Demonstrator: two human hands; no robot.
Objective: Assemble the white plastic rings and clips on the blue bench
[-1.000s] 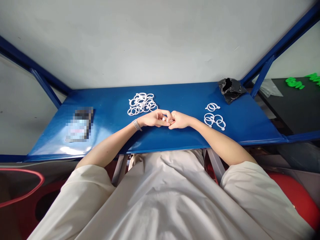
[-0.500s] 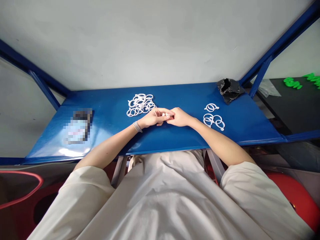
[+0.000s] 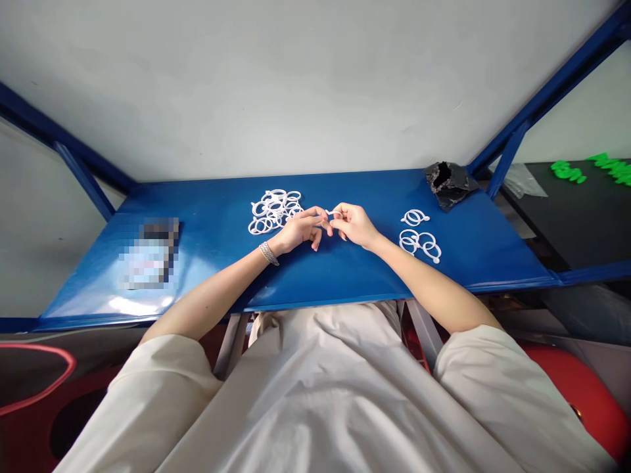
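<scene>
A blurred item [image 3: 150,256] lay near the left edge of the blue worktop [image 3: 217,213], and a crumpled black bag [image 3: 451,190] sat by its far right corner, mouth open. Past the right edge, green pieces [image 3: 568,172] and a clear bag [image 3: 525,182] lay by a black table [image 3: 579,217]. A grey wall [image 3: 296,92] rose behind the far edge.
</scene>
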